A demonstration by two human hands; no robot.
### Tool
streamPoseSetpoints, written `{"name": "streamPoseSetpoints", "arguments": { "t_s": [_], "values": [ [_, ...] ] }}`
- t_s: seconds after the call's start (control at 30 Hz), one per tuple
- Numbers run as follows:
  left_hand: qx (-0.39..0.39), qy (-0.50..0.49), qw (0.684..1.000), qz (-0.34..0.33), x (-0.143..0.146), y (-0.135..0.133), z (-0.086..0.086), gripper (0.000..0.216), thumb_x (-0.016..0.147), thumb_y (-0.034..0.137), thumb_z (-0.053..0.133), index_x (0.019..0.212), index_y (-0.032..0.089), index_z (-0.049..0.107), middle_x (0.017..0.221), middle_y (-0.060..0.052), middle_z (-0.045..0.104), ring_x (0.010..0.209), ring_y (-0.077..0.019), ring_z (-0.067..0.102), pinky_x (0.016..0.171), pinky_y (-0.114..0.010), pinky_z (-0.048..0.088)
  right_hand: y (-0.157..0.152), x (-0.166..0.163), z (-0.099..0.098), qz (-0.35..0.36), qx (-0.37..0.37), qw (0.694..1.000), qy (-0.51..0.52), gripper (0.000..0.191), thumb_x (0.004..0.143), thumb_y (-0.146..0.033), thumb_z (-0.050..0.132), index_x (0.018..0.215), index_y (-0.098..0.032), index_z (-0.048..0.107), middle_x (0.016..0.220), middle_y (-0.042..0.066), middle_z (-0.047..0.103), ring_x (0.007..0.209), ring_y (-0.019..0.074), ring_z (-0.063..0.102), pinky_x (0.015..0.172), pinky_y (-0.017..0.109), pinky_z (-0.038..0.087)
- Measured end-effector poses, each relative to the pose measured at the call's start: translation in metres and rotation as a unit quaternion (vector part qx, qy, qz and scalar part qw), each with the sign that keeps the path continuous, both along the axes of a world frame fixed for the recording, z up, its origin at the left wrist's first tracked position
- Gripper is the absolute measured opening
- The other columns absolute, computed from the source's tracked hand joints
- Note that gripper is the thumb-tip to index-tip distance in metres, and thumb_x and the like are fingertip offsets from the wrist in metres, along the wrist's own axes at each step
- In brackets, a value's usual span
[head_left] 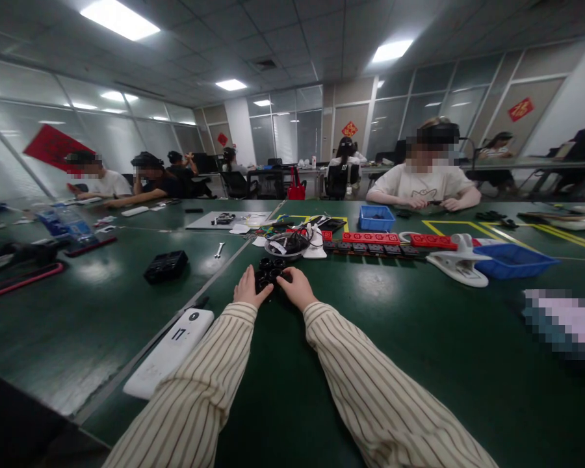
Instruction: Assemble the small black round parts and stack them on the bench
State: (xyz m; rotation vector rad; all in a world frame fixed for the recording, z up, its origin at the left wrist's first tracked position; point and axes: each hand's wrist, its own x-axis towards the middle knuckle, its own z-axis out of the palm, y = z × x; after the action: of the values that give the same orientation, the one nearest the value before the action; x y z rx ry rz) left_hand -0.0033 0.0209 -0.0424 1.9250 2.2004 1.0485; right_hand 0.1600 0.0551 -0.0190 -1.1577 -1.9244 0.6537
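Observation:
A small black part with several round ring-like openings (270,268) rests on the green table between my hands. My left hand (248,287) grips its left side, fingers along the edge and the thumb at its near side. On the right, my right hand (297,286) holds the part with curled fingers and the thumb close to the rings. Its exact kind is too small and dark to make out. Just beyond stands a metal bowl (286,250) with dark cables in it, beside a white clamp-like piece (314,244).
A white device marked 17 (170,351) lies near my left forearm. Left of me are a black block (166,266) and a wrench (219,250). Red and black strips (370,238), a white clamp (461,263) and blue bins (517,261) stand right. A co-worker (424,175) sits opposite.

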Motion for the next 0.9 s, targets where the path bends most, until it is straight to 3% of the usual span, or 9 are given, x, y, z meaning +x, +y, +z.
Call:
{"name": "streamPoseSetpoints", "arguments": {
  "t_s": [0.23, 0.4, 0.67, 0.9],
  "values": [
    [0.019, -0.008, 1.000, 0.023, 0.005, 0.005, -0.002, 0.085, 0.074, 0.049, 0.061, 0.137, 0.008, 0.019, 0.137, -0.021, 0.032, 0.124, -0.0319, 0.034, 0.099, -0.043, 0.031, -0.003, 0.000, 0.001, 0.023, -0.007, 1.000, 0.011, 0.026, 0.087, -0.029, 0.049, 0.108, -0.014, 0.052, 0.106, 0.007, 0.055, 0.091, 0.0178, 0.056, 0.078, 0.038, 0.048],
    [0.074, -0.036, 0.995, 0.059, 0.004, 0.004, 0.005, 0.042, 0.089, 0.031, 0.050, 0.127, 0.018, 0.038, 0.133, -0.011, 0.038, 0.116, -0.0288, 0.042, 0.093, -0.051, 0.035, -0.006, 0.002, 0.000, -0.001, -0.013, 0.999, 0.031, 0.028, 0.087, -0.030, 0.049, 0.111, -0.014, 0.050, 0.108, 0.007, 0.054, 0.092, 0.0182, 0.056, 0.078, 0.038, 0.048],
    [0.094, -0.024, 0.990, 0.102, -0.008, -0.003, 0.052, 0.028, 0.089, 0.025, 0.052, 0.116, 0.018, 0.049, 0.125, -0.008, 0.045, 0.109, -0.0252, 0.048, 0.090, -0.047, 0.040, -0.024, 0.037, -0.002, -0.060, -0.016, 0.997, 0.051, 0.029, 0.087, -0.030, 0.049, 0.112, -0.014, 0.049, 0.109, 0.008, 0.053, 0.093, 0.0187, 0.055, 0.079, 0.038, 0.047],
    [-0.019, -0.019, 0.997, 0.073, 0.009, 0.037, 0.092, 0.024, 0.089, 0.027, 0.052, 0.109, 0.015, 0.052, 0.111, -0.007, 0.054, 0.094, -0.0214, 0.056, 0.079, -0.041, 0.048, -0.037, 0.094, 0.001, -0.076, -0.022, 0.996, 0.039, 0.027, 0.087, -0.029, 0.049, 0.109, -0.014, 0.051, 0.106, 0.007, 0.054, 0.090, 0.0175, 0.056, 0.076, 0.037, 0.048]
  ]
}}
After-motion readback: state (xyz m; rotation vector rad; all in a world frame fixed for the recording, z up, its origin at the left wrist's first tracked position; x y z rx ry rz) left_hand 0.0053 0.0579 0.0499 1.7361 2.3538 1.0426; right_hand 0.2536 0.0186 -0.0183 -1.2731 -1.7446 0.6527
